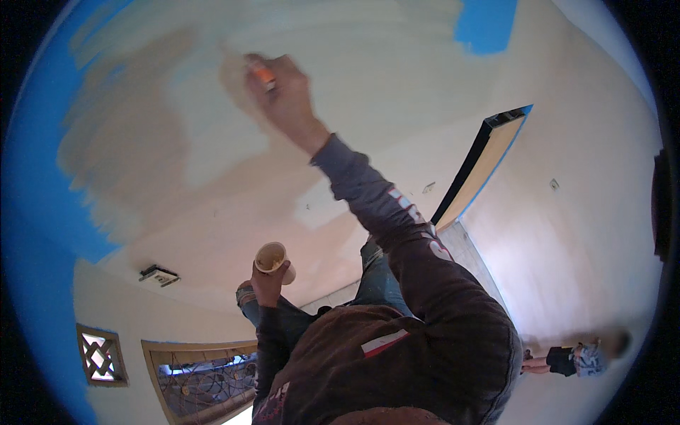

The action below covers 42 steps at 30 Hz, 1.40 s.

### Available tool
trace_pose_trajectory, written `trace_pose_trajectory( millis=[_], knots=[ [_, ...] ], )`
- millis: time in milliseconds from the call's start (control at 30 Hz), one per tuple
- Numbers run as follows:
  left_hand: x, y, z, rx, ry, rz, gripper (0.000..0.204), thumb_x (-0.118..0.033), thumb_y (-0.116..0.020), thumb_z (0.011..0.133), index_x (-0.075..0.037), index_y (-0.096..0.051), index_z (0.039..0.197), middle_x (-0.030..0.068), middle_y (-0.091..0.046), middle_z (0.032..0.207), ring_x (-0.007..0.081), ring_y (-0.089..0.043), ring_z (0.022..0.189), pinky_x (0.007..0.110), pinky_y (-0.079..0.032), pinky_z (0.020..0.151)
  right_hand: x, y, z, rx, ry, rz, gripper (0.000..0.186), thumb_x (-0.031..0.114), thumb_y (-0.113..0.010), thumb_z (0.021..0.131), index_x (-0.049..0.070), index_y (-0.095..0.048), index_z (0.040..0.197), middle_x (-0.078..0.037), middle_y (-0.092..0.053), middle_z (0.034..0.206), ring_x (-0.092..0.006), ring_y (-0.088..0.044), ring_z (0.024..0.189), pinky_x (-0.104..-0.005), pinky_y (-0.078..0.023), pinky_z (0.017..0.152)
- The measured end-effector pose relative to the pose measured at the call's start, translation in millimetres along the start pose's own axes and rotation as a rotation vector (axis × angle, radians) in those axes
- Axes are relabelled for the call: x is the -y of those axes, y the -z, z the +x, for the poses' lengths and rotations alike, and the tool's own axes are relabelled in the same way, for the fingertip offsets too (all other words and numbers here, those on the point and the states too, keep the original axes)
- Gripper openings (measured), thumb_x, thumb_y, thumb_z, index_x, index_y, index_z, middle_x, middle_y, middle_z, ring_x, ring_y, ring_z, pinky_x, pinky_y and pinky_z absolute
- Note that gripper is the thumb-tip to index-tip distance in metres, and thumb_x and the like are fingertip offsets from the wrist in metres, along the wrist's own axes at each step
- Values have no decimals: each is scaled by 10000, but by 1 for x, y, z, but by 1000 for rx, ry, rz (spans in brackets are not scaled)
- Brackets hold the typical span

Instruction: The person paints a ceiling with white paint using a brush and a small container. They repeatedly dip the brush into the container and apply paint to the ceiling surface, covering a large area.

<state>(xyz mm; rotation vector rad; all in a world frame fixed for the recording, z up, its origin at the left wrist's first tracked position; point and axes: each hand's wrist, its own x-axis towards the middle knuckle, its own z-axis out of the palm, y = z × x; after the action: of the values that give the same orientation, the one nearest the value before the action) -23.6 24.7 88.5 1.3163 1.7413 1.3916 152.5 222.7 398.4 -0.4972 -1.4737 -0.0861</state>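
My right hand (283, 88) is raised high against the wall, fingers closed around what looks like a paintbrush (263, 74) with an orange handle. Blur and the hand hide its bristle end. Pale beige paint (234, 134) spreads over the wall around it in streaky strokes. Lower down, my left hand (268, 287) is wrapped around a pale cup (271, 258), held upright near my leg. The cup's rim faces up and tan smears line its inside.
Bright blue wall (35, 191) borders the beige at left, with a blue patch (485, 25) at upper right. An uncovered wall box (159, 275), a lattice vent (103, 356) and a grilled window (205, 379) lie lower left. Right are a dark-edged doorway (464, 170) and another person (577, 359).
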Motion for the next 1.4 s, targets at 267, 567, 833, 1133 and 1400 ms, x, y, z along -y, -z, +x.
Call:
trace_pose_trajectory(
  millis=[267,567,833,1133,1400],
  knots=[
    [-9,0,-1,50,-33,51,625,-256,-901,697,12,-600,1175,171,-700,1109,294,-690,1030,414,-560,885,-121,161,67,-365,124,-648,271,208,-690,884,59,-711,1110,-136,-667,819,-309,-602,794,-429,-509,728],
    [11,-21,5,103,-34,-34,637,-262,-899,694,2,-598,1189,171,-699,1123,294,-690,1041,412,-562,888,-167,167,102,-116,272,-884,241,184,-692,864,45,-696,1062,-136,-676,835,-321,-602,836,-440,-516,732],
    [4,-12,4,82,14,61,623,-238,-892,707,4,-592,1196,165,-698,1126,293,-689,1039,412,-563,891,-102,77,76,-53,399,-646,310,166,-730,817,24,-702,1091,-116,-688,854,-301,-609,850,-398,-535,744],
    [-3,-6,4,74,-49,11,595,-229,-880,731,3,-589,1196,168,-696,1126,291,-683,1047,408,-556,883,-28,-6,43,135,493,-408,384,150,-743,766,-4,-678,1111,-108,-683,876,-280,-602,881,-366,-544,750],
    [0,-3,2,59,-32,42,601,-220,-887,712,7,-592,1185,178,-695,1116,302,-684,1035,416,-557,883,1,-3,22,162,493,-97,319,160,-742,820,29,-697,1108,-95,-699,937,-260,-601,824,-358,-534,734]
  ],
)
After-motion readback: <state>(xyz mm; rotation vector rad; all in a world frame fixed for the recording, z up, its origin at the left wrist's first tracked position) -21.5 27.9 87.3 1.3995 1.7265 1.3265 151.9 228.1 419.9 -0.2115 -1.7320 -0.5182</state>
